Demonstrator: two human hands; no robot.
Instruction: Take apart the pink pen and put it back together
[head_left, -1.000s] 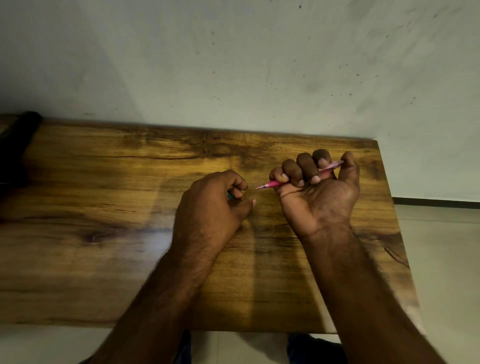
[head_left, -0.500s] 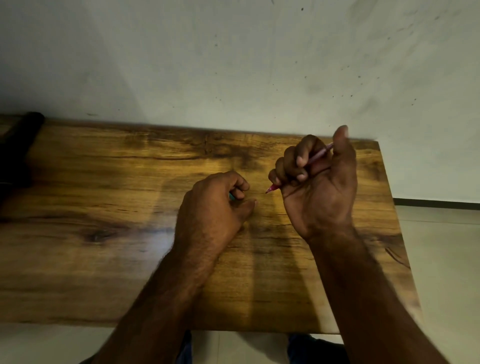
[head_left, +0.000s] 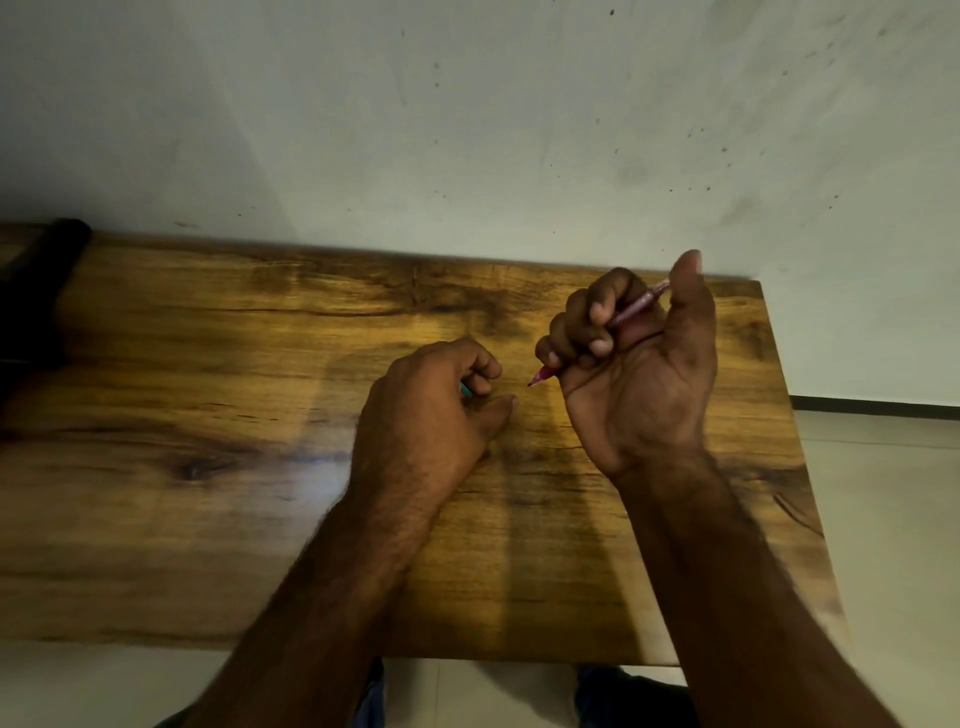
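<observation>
The pink pen (head_left: 631, 309) lies slantwise in the right hand (head_left: 636, 374), right of centre above the wooden table (head_left: 208, 415); its tip juts out low on the left below the curled fingers (head_left: 597, 317), its far end shows up beside the raised thumb; the fingers are wrapped close round the barrel, the thumb standing free of it. Just left, near but apart, the left hand (head_left: 431, 410) rests on the table in a loose fist, closed on a small teal piece (head_left: 466, 389), only an edge of which shows; what part it is I cannot tell. By my judgement the pen is partly apart or being refitted; the next move calls for bringing the two hands together and lining the piece up with the barrel.
</observation>
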